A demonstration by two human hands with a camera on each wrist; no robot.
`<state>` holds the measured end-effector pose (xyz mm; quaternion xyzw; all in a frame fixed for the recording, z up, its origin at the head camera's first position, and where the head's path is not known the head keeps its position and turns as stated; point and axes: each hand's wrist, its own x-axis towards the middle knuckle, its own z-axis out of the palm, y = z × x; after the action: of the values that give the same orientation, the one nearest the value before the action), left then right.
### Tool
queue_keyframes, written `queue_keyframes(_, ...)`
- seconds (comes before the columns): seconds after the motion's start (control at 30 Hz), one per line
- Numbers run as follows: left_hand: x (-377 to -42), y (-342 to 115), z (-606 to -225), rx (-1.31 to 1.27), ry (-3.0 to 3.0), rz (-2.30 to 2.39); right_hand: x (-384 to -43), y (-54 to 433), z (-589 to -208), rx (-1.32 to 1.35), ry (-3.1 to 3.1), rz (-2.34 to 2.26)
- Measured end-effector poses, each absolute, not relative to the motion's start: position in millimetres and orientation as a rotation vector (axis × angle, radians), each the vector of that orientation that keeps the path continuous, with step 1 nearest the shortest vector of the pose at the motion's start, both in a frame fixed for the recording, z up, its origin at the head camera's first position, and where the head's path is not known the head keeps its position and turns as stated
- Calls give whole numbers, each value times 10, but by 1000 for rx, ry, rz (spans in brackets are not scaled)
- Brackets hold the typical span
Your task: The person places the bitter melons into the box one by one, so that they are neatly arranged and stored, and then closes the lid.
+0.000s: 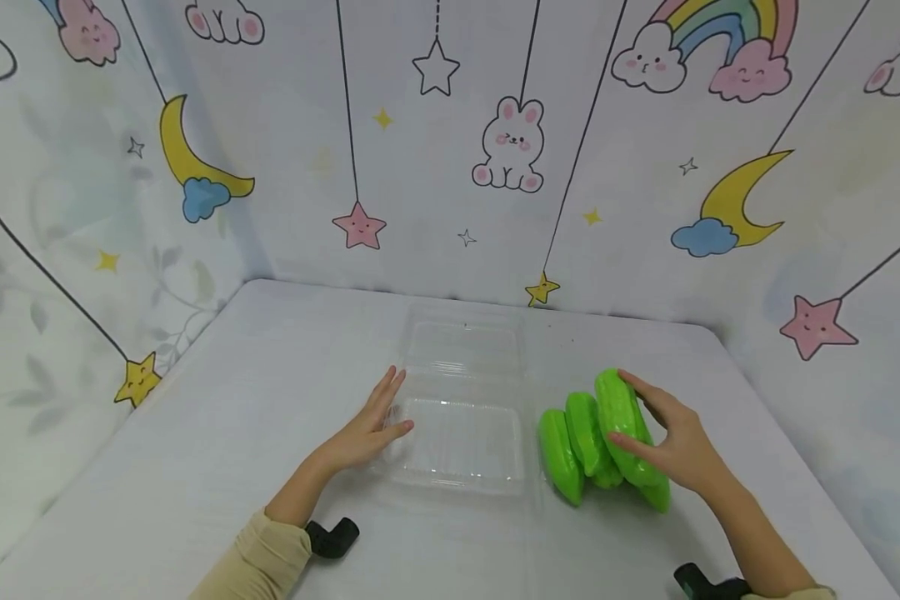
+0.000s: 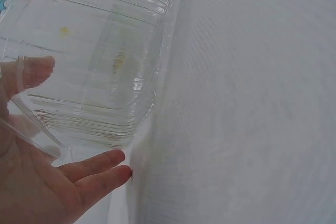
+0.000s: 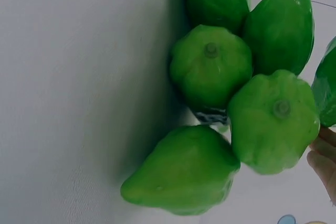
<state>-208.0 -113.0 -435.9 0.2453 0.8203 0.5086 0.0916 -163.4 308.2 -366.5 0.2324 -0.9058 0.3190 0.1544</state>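
Note:
A clear plastic clamshell box point(image 1: 453, 446) lies with its lid point(image 1: 461, 346) folded back on the white table. My left hand point(image 1: 367, 429) is at the box's left side, fingers extended; in the left wrist view the hand point(image 2: 47, 182) spreads around a corner of the clear plastic. Right of the box sits a pile of glossy green, ribbed toy fruits point(image 1: 561, 454), several of them stacked together. With thumb and fingers on either side, my right hand point(image 1: 682, 446) grips the topmost green fruit point(image 1: 617, 400). In the right wrist view, fingertips point(image 3: 323, 163) show at that fruit point(image 3: 328, 87).
A patterned cloth wall point(image 1: 420, 167) with bunnies, stars and moons rises behind the table's back edge point(image 1: 480, 302). Black wrist mounts point(image 1: 333, 537) sit under both forearms. Other green fruits point(image 3: 181, 171) press against each other below the right hand.

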Motion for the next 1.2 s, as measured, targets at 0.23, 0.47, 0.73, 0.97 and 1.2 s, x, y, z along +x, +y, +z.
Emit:
queue_keyframes(0.23,-2007,-1098,-4220,716,2445,1506,-1687,3066,-3731,651,-2599,912)
queue_keyframes(0.47,-1904,-1070,-4002,706,2393,1512,-1686,3014,-3702,627,-2605,915)
queue_keyframes(0.73,-1906,-1079,-4012,734,2403,1526,-1683,2907,-3682,580,-2629,892)
queue_keyframes(0.97,-1908,-1075,-4029,750,2415,1520,-1669,2802,-3672,578,-2635,906)
queue_keyframes(1.2,-1897,-1072,-4011,742,2425,1505,-1665,2713,-3675,582,-2649,915)
